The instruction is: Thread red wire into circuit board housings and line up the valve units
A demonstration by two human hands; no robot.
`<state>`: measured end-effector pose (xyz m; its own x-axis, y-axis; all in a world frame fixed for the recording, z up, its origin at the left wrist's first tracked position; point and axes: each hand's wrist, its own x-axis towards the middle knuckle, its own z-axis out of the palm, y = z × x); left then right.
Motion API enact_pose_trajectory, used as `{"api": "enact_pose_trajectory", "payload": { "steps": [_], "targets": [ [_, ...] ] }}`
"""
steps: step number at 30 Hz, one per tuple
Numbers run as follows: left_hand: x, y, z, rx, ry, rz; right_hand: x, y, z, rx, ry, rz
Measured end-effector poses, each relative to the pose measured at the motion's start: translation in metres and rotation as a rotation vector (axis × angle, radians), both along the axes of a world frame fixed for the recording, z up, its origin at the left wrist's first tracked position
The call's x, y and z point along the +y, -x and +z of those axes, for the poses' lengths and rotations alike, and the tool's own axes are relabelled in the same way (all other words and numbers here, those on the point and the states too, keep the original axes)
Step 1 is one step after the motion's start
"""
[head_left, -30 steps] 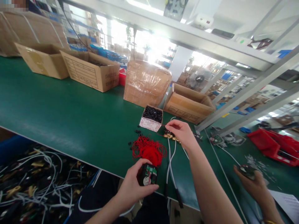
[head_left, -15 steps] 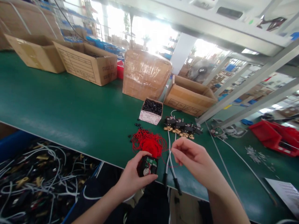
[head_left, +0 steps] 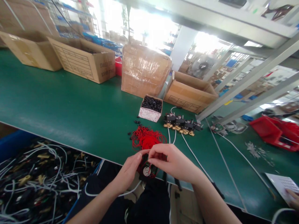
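- The left hand (head_left: 128,174) grasps a black box (head_left: 148,176) by its side, just on the near side of the red wires (head_left: 149,140); a round silvery part (head_left: 146,171) shows inside;
- The right hand (head_left: 167,160) reaches over the box, thumb and forefinger drawn together; whether they grip anything, I cannot tell;
- The red wires lie heaped on the green table (head_left: 93,109); loose black bits (head_left: 137,122) dot the table just left of and beyond them;
- A small white carton (head_left: 149,115) of black pieces stands beyond the red wires; black and brass parts (head_left: 178,123) sit in a row to their right, with white cables (head_left: 196,158);
- A big wrapped carton (head_left: 144,70) stands farther beyond the red wires; a blue bin (head_left: 16,140) of parts is well left;
- Far right of the red wires, another person's hand (head_left: 293,198) is at a paper sheet (head_left: 279,183).
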<state>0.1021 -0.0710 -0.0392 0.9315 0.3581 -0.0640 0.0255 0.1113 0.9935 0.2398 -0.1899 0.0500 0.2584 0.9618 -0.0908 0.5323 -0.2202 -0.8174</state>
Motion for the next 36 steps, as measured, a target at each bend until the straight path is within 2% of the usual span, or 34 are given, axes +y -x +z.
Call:
{"api": "enact_pose_trajectory", "payload": {
  "steps": [5,8,13,17,20,24,26,29,33,36],
  "targets": [
    [0.002,0.000,0.004,-0.001,-0.034,-0.005,0.011,-0.009,-0.007,-0.039,0.013,0.034],
    [0.002,0.001,0.002,0.047,-0.039,0.013,0.009,-0.010,-0.010,-0.055,-0.014,-0.004],
    [0.004,-0.002,0.002,0.045,-0.008,-0.019,-0.007,-0.014,-0.016,-0.024,-0.082,-0.133],
    [0.006,-0.003,0.002,0.066,0.011,-0.021,-0.023,-0.012,-0.023,0.045,-0.060,-0.230],
    [0.006,-0.003,0.002,0.084,0.024,-0.020,-0.032,-0.007,-0.029,0.034,-0.049,-0.268],
    [0.004,-0.002,0.003,0.074,0.027,-0.026,-0.035,0.000,-0.033,-0.053,-0.126,-0.294],
    [0.002,-0.001,0.002,0.071,0.063,-0.035,-0.029,0.001,-0.031,-0.122,-0.193,-0.247],
    [0.000,-0.002,-0.004,0.044,0.124,-0.040,-0.013,-0.001,-0.021,-0.201,-0.230,-0.095],
    [0.000,-0.003,-0.014,0.022,0.180,-0.046,0.014,-0.008,-0.005,-0.289,-0.044,0.132],
    [-0.001,-0.003,-0.018,0.032,0.185,-0.038,0.026,-0.011,0.000,-0.326,0.047,0.230]
  ]
}}
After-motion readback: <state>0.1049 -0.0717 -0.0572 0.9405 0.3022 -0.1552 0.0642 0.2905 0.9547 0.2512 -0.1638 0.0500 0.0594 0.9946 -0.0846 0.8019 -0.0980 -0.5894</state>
